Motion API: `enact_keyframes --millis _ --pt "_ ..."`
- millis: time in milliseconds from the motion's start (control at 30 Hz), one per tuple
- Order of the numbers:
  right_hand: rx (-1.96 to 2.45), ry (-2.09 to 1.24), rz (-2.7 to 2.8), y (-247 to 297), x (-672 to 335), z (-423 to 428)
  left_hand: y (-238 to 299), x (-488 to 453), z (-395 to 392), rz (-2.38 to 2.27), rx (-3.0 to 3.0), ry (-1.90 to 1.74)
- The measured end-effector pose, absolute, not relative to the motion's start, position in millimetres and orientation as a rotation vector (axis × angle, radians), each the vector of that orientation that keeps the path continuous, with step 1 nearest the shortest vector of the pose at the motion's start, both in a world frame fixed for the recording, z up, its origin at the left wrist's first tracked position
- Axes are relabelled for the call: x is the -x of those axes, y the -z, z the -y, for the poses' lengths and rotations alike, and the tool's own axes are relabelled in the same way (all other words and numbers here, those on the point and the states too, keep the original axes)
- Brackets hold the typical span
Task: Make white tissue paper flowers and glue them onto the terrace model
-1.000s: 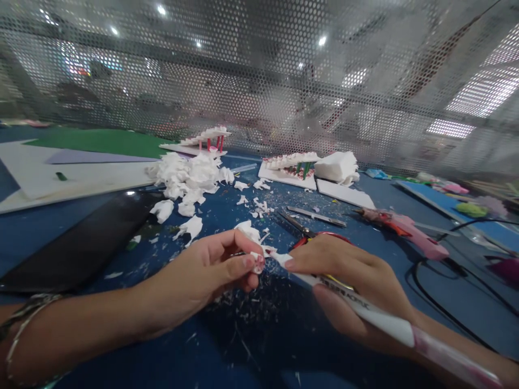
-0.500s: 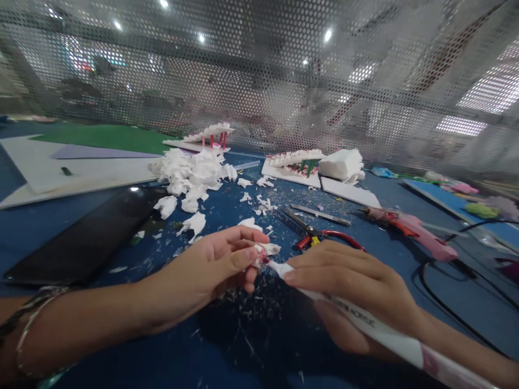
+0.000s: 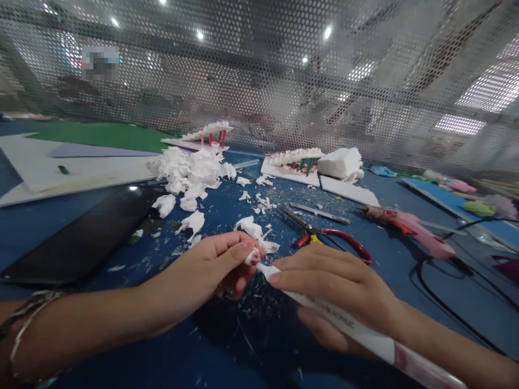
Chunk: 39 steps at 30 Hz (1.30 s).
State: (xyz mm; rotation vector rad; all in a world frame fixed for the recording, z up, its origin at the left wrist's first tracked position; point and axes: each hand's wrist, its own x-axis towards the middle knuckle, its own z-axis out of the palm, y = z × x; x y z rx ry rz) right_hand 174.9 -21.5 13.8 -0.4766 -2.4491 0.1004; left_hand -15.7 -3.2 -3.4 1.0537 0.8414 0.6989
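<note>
Both hands sit lower in frame vs 0.5 s ago, so the red-handled cutters (image 3: 333,237) right of centre show more.

Head view: left hand (image 3: 203,275), centre-left, fingers curled tight, thumb & forefinger pinching a small white scrap (image 3: 253,257) at frame centre. Right hand (image 3: 336,286), centre-right, closed round a white pen (image 3: 348,326). Pen tip touches the scrap and its body runs to lower right. Both hands are low over the blue surface (image 3: 227,356), which is littered w/ fine shavings. Pile of white scraps (image 3: 190,170) upper centre-left, black sheet (image 3: 81,237) at left, pink glue gun (image 3: 409,229) at right, well apart.
</note>
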Motion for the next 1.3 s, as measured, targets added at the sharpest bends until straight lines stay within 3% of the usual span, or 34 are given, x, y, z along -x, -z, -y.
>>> enact_keyframes --millis 1300 --pt "0.561 -0.092 2.396 -18.6 -173.4 25.9 6.3 16.5 4.1 -0.661 -0.920 -0.688"
